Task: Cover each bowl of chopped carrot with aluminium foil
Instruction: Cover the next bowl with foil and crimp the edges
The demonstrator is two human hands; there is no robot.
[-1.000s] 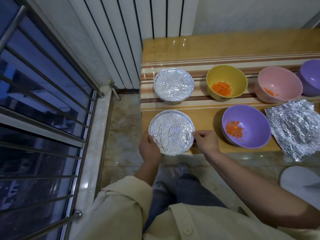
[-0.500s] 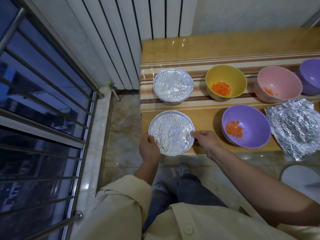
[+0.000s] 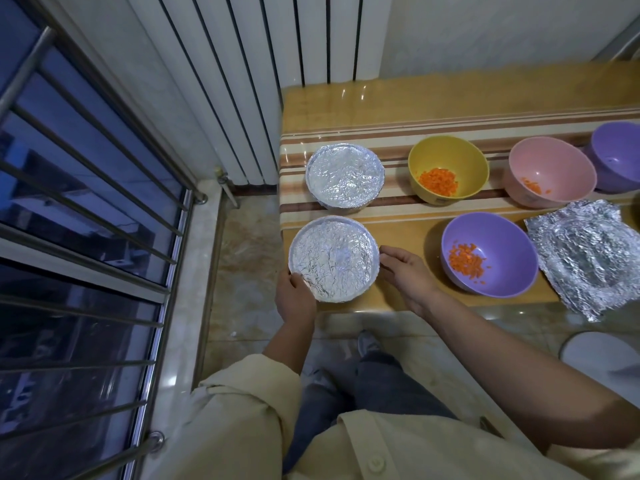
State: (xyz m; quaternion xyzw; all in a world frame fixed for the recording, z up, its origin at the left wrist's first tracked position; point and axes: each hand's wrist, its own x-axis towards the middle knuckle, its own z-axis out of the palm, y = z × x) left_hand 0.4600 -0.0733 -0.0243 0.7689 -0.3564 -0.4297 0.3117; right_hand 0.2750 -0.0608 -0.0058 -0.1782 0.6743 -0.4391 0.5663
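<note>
A foil-covered bowl (image 3: 334, 259) stands at the table's near left corner. My left hand (image 3: 294, 299) grips its near left rim, thumb on the foil. My right hand (image 3: 403, 271) lies against its right side, fingers loosely curved along the rim. A second foil-covered bowl (image 3: 344, 176) stands just behind it. A yellow bowl (image 3: 448, 168), a pink bowl (image 3: 550, 176) and a purple bowl (image 3: 490, 252) sit uncovered with chopped carrot inside. A loose crumpled foil sheet (image 3: 585, 258) lies to the right of the purple bowl.
Another purple bowl (image 3: 620, 155) sits at the far right edge, contents hidden. The table (image 3: 398, 216) has a striped glossy top. A radiator (image 3: 263, 81) and barred window (image 3: 86, 220) fill the left. A white round object (image 3: 602, 355) is on the floor at right.
My right hand has slid from the near right rim round to the bowl's right side, and its fingers have relaxed. My left hand has stayed on the rim.
</note>
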